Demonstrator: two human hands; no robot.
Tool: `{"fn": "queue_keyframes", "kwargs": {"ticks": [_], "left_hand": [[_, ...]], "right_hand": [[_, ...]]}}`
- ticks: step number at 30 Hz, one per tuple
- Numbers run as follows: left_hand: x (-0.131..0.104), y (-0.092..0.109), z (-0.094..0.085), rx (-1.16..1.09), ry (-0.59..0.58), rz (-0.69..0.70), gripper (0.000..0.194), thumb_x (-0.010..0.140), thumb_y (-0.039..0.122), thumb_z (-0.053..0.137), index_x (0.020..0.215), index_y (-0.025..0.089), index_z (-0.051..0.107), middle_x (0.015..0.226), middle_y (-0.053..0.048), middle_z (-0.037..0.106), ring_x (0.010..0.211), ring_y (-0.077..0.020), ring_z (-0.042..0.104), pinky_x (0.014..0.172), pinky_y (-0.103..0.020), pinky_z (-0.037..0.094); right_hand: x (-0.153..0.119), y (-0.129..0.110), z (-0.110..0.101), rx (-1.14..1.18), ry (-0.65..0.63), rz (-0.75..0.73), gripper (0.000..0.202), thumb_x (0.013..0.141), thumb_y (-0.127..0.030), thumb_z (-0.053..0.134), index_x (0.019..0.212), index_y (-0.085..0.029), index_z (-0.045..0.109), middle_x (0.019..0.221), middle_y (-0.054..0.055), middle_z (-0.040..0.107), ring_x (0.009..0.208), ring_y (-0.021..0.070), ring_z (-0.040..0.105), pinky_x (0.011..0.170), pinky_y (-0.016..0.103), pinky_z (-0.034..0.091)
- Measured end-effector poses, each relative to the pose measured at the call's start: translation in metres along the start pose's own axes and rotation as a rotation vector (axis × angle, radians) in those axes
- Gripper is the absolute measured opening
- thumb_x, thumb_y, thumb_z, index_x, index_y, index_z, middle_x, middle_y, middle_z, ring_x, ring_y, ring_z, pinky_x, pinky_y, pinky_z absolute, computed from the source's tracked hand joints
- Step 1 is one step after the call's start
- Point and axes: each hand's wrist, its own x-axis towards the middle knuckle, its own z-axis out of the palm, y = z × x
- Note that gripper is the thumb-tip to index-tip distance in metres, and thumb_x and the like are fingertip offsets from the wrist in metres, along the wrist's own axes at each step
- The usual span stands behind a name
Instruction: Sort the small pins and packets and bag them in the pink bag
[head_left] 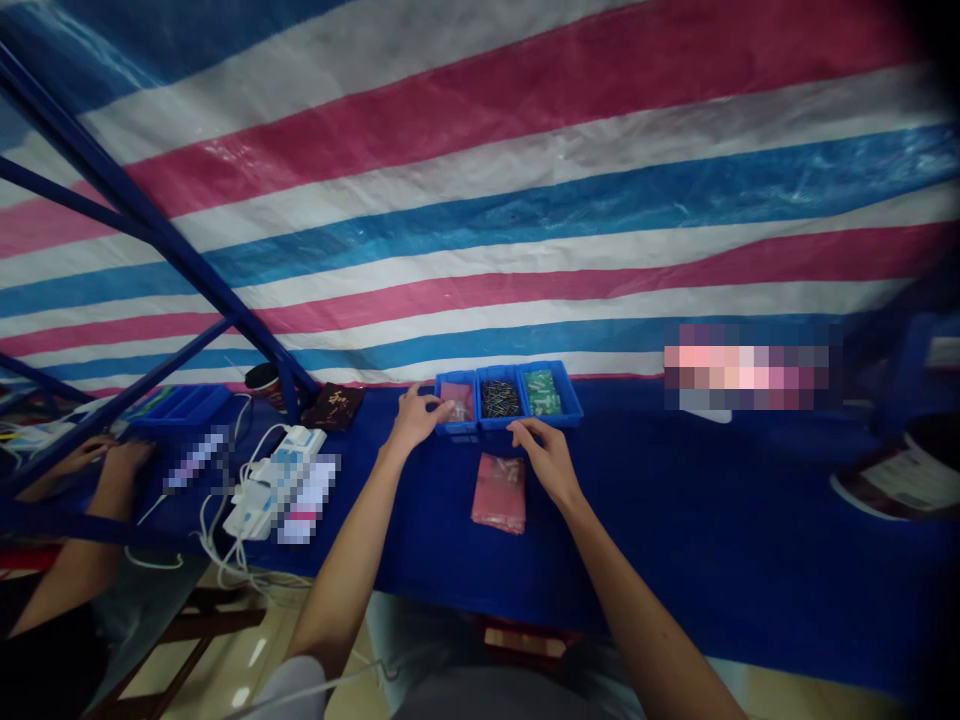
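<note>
Three joined blue bins sit on the blue table. The left bin [457,430] has pink packets [459,398], the middle one dark screws or nails [500,398], the right one green-and-white packets [543,392]. My left hand [414,415] is at the left bin, thumb and finger curved toward the pink packets; whether anything is between the fingertips is too small to tell. My right hand [546,455] is just in front of the middle and right bins, its thumb and index fingertips close together, their contents unclear. A stack of pink plastic bags [499,493] lies between my forearms.
White power strips [274,485] with cables lie at the left, near a brown pouch [334,406] and a dark cup [264,380]. Another person's hands [112,452] are at the far left by another blue tray [187,405]. A dark container [904,470] stands at the right.
</note>
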Motion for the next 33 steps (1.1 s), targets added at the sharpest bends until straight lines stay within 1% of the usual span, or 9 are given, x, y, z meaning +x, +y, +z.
{"fn": "queue_keyframes", "kwargs": {"ticks": [4, 8, 11, 14, 19, 24, 28, 31, 33], "left_hand": [[0.005, 0.015, -0.014, 0.031, 0.173, 0.208, 0.039, 0.087, 0.034, 0.066, 0.125, 0.024, 0.065, 0.140, -0.010, 0.053, 0.132, -0.0298, 0.046, 0.112, -0.044, 0.037], [0.018, 0.030, -0.007, 0.074, -0.074, 0.427, 0.040, 0.085, 0.018, 0.064, 0.125, 0.024, 0.066, 0.132, -0.008, 0.062, 0.124, -0.0267, 0.055, 0.111, -0.038, 0.038], [0.030, 0.035, 0.009, 0.182, -0.268, 0.369, 0.051, 0.075, 0.013, 0.071, 0.126, 0.021, 0.065, 0.131, -0.013, 0.062, 0.122, -0.0315, 0.058, 0.106, -0.038, 0.042], [0.040, 0.038, 0.024, 0.265, -0.374, 0.297, 0.042, 0.074, 0.012, 0.069, 0.115, 0.019, 0.070, 0.125, -0.016, 0.065, 0.116, -0.0333, 0.063, 0.101, -0.038, 0.045], [0.047, 0.043, 0.039, 0.293, -0.434, 0.237, 0.037, 0.073, 0.011, 0.066, 0.110, 0.011, 0.071, 0.129, -0.025, 0.062, 0.115, -0.0382, 0.063, 0.099, -0.043, 0.046], [0.039, 0.044, 0.033, 0.315, -0.434, 0.206, 0.052, 0.074, 0.005, 0.062, 0.126, 0.012, 0.064, 0.143, -0.023, 0.051, 0.125, -0.0398, 0.055, 0.102, -0.047, 0.044], [0.018, 0.044, 0.015, 0.245, -0.278, 0.273, 0.073, 0.076, 0.005, 0.062, 0.146, 0.022, 0.045, 0.155, -0.014, 0.038, 0.137, -0.0369, 0.042, 0.108, -0.049, 0.039], [-0.010, 0.050, 0.006, 0.047, 0.054, 0.401, 0.054, 0.086, 0.009, 0.055, 0.138, 0.024, 0.054, 0.148, -0.010, 0.046, 0.136, -0.0290, 0.041, 0.113, -0.044, 0.034], [-0.031, 0.054, 0.008, -0.127, 0.175, 0.425, 0.037, 0.094, 0.016, 0.048, 0.128, 0.024, 0.062, 0.130, -0.010, 0.060, 0.123, -0.0248, 0.052, 0.108, -0.038, 0.039]], "right_hand": [[0.002, 0.002, -0.004, -0.016, 0.072, 0.007, 0.041, 0.092, -0.051, 0.053, 0.069, -0.019, 0.061, 0.069, 0.003, 0.061, 0.071, 0.0193, 0.058, 0.072, 0.030, 0.045], [0.004, 0.016, -0.007, -0.089, 0.057, 0.043, 0.039, 0.089, -0.054, 0.056, 0.075, -0.018, 0.064, 0.067, 0.002, 0.061, 0.064, 0.0182, 0.054, 0.062, 0.029, 0.042], [0.006, 0.031, -0.007, -0.195, -0.010, 0.071, 0.034, 0.086, -0.051, 0.059, 0.078, -0.019, 0.066, 0.068, 0.002, 0.063, 0.062, 0.0180, 0.054, 0.061, 0.030, 0.041], [0.007, 0.038, -0.008, -0.302, -0.113, 0.055, 0.028, 0.084, -0.047, 0.060, 0.083, -0.020, 0.069, 0.072, 0.002, 0.065, 0.065, 0.0183, 0.056, 0.064, 0.030, 0.041], [0.005, 0.035, -0.010, -0.532, -0.330, 0.003, 0.026, 0.078, -0.048, 0.070, 0.092, -0.027, 0.074, 0.089, 0.003, 0.067, 0.088, 0.0231, 0.058, 0.077, 0.035, 0.038], [0.004, 0.031, -0.007, -0.618, -0.399, 0.013, 0.022, 0.076, -0.047, 0.074, 0.086, -0.028, 0.076, 0.097, 0.004, 0.069, 0.096, 0.0260, 0.057, 0.082, 0.038, 0.033], [0.005, 0.029, -0.005, -0.573, -0.402, 0.016, 0.017, 0.076, -0.041, 0.073, 0.083, -0.026, 0.075, 0.094, 0.003, 0.069, 0.089, 0.0228, 0.058, 0.080, 0.035, 0.035], [0.005, 0.028, -0.005, -0.523, -0.403, 0.012, 0.015, 0.076, -0.038, 0.073, 0.079, -0.024, 0.074, 0.090, 0.003, 0.068, 0.082, 0.0202, 0.058, 0.075, 0.032, 0.037], [0.005, 0.029, -0.005, -0.503, -0.396, 0.007, 0.014, 0.076, -0.038, 0.073, 0.077, -0.024, 0.074, 0.087, 0.002, 0.068, 0.079, 0.0194, 0.058, 0.073, 0.031, 0.038]]}}
